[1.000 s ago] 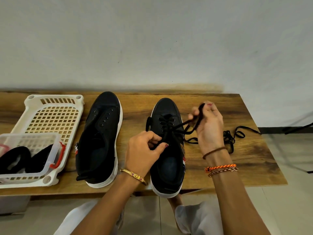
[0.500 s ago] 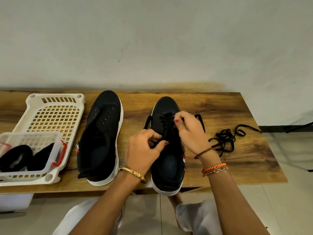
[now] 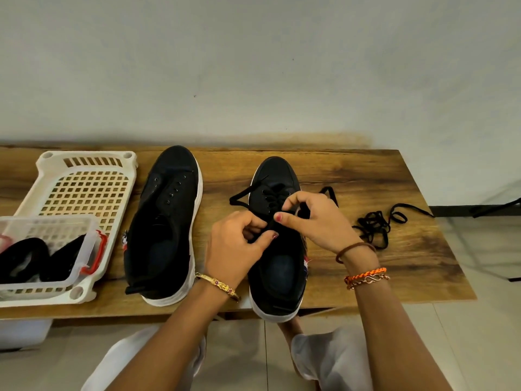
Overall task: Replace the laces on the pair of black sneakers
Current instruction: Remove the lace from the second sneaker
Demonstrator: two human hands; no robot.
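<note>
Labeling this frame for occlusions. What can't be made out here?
Head view only:
- Eyelets under both hands: left hand and right hand cover the right sneaker there.
- Black items in the clear box: cut by the left edge, blurred by plastic.
- Loose lace: tangled, ends unclear.

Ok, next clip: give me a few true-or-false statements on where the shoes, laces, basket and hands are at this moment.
1. The left sneaker has no lace in its eyelets. True.
2. Both hands work at the right sneaker. True: the left hand and right hand pinch its lace.
3. The loose lace lies inside the white basket. False: it lies on the table, right of the right sneaker.
4. The clear container sits between the two sneakers. False: it rests in the white basket, left of both.
5. The right sneaker lies on its side. False: it stands on its sole.
</note>
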